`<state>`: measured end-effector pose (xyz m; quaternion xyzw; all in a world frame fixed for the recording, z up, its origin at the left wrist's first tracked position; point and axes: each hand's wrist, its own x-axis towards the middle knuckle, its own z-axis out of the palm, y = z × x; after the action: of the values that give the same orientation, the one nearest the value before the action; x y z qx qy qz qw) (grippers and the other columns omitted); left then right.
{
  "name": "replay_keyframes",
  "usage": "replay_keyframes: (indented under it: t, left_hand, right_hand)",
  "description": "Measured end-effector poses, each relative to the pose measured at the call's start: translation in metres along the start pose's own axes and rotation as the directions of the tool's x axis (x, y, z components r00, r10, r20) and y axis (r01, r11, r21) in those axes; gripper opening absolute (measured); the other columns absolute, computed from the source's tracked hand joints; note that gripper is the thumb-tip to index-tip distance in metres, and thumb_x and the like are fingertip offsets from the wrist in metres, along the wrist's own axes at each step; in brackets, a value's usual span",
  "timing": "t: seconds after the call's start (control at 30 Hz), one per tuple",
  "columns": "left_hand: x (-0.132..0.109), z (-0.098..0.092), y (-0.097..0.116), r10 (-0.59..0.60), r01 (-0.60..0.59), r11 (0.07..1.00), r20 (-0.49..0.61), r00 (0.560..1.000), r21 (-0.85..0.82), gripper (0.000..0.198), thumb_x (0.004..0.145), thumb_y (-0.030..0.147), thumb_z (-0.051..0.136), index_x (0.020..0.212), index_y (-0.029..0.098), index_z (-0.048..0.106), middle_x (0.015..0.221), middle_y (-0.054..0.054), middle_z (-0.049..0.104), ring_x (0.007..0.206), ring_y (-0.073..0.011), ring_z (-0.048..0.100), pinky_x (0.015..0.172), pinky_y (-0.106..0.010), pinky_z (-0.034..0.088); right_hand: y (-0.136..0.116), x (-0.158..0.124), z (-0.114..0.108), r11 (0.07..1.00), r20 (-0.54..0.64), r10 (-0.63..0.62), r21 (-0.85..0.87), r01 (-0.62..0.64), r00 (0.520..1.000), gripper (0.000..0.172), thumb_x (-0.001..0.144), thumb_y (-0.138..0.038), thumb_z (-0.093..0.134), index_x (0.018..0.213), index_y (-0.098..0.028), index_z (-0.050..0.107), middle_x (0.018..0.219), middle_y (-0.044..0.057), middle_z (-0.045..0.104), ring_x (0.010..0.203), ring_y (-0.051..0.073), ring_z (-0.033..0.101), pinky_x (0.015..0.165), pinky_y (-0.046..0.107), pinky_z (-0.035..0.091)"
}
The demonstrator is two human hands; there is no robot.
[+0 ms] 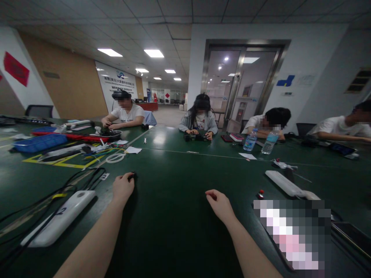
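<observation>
My left hand [124,187] is closed, its fingertips pinching a small black object [132,175] just above or on the green table [171,216]. What kind of object it is cannot be made out. To the right, my right hand [220,206] is held over the table with fingers curled in and the thumb near the index finger; nothing shows in it. Left of my left hand lies a white power strip [62,218] marked "2", with black cables [78,179] plugged in. A small red-topped item [261,194] lies to the right of my right hand.
A second white power strip [285,183], a blurred-out screen device [292,235] and a phone [352,235] lie at right. Two water bottles [250,139] stand farther back. At left are a blue tray [40,143] and tangled wires [95,154]. Several people sit across the table.
</observation>
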<state>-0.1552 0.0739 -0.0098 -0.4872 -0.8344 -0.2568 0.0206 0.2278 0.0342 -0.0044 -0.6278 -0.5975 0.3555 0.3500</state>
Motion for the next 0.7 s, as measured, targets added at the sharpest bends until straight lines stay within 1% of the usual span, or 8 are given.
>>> replay_keyframes:
  t: [0.13, 0.27, 0.5, 0.6, 0.7]
  left_hand:
    - [-0.0029, -0.0049, 0.0032, -0.045, 0.043, 0.998, 0.054, 0.997, 0.041, 0.040, 0.082, 0.030, 0.039, 0.117, 0.022, 0.059, 0.114, -0.015, 0.055, 0.104, -0.0307, 0.054, 0.086, -0.041, 0.044]
    - [-0.0044, -0.0077, 0.0049, -0.063, 0.059, 0.996, 0.072, 0.995, 0.061, 0.040, 0.083, 0.031, 0.038, 0.118, 0.024, 0.058, 0.117, -0.015, 0.054, 0.108, -0.0327, 0.051, 0.086, -0.043, 0.043]
    - [-0.0042, -0.0059, 0.0042, -0.051, 0.050, 0.999, 0.055, 0.997, 0.022, 0.038, 0.084, 0.032, 0.039, 0.115, 0.023, 0.060, 0.118, -0.014, 0.054, 0.109, -0.0321, 0.051, 0.086, -0.043, 0.043]
    - [-0.0026, -0.0028, 0.0016, -0.033, 0.034, 0.999, 0.023, 0.999, -0.017, 0.038, 0.083, 0.029, 0.040, 0.114, 0.020, 0.061, 0.117, -0.014, 0.054, 0.105, -0.0293, 0.054, 0.087, -0.039, 0.044]
    - [0.0002, 0.0010, -0.0019, -0.018, 0.018, 0.999, -0.006, 1.000, -0.047, 0.037, 0.083, 0.027, 0.041, 0.113, 0.018, 0.062, 0.113, -0.015, 0.056, 0.101, -0.0270, 0.056, 0.087, -0.037, 0.044]
  right_hand:
    - [-0.0017, 0.0001, 0.0004, 1.000, 0.000, 0.012, -0.008, -0.012, 1.000, 0.019, 0.076, -0.023, 0.056, 0.092, -0.025, 0.067, 0.093, 0.001, 0.066, 0.089, 0.020, 0.061, 0.078, 0.035, 0.048]
    - [-0.0006, 0.0012, 0.0007, 1.000, 0.014, -0.002, -0.023, 0.002, 1.000, 0.020, 0.076, -0.023, 0.056, 0.093, -0.023, 0.067, 0.095, 0.002, 0.066, 0.091, 0.020, 0.061, 0.079, 0.036, 0.047]
    - [0.0003, 0.0001, 0.0008, 0.999, 0.003, -0.004, -0.034, 0.005, 1.000, 0.019, 0.077, -0.023, 0.056, 0.092, -0.025, 0.067, 0.096, 0.001, 0.066, 0.092, 0.020, 0.060, 0.080, 0.036, 0.048]
    - [-0.0011, -0.0005, 0.0006, 0.999, 0.007, -0.007, -0.037, 0.007, 1.000, 0.019, 0.077, -0.023, 0.056, 0.093, -0.025, 0.067, 0.097, 0.001, 0.066, 0.092, 0.020, 0.060, 0.080, 0.036, 0.048]
    - [-0.0031, -0.0008, 0.0002, 0.997, 0.023, -0.002, -0.075, 0.004, 1.000, 0.021, 0.079, -0.023, 0.054, 0.096, -0.023, 0.066, 0.099, 0.002, 0.065, 0.094, 0.020, 0.060, 0.081, 0.035, 0.048]
